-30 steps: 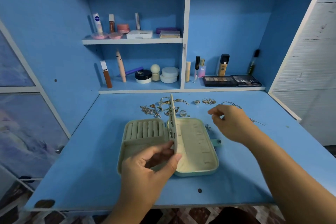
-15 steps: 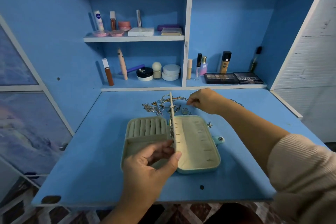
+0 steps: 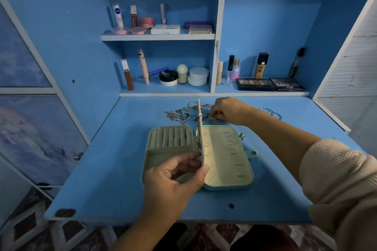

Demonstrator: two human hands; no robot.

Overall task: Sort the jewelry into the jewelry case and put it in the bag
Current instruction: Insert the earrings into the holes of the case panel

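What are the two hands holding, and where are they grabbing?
The left hand pinches the near edge of the jewelry case's upright middle flap. The right hand is down in the jewelry pile; whether it grips anything cannot be told.

The jewelry case (image 3: 226, 161) lies open on the desk (image 3: 102, 179). Left fingers (image 3: 199, 171) pinch its upright middle panel (image 3: 201, 138); loose jewelry (image 3: 181, 115) lies behind, under the right fingers (image 3: 214, 113).

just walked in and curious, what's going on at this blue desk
A person is sorting jewelry into an open jewelry case on the blue desk. The left hand holds the case's middle flap upright, while the right hand reaches into the loose pile of jewelry behind the case, pinching at a small piece. No bag is in view.
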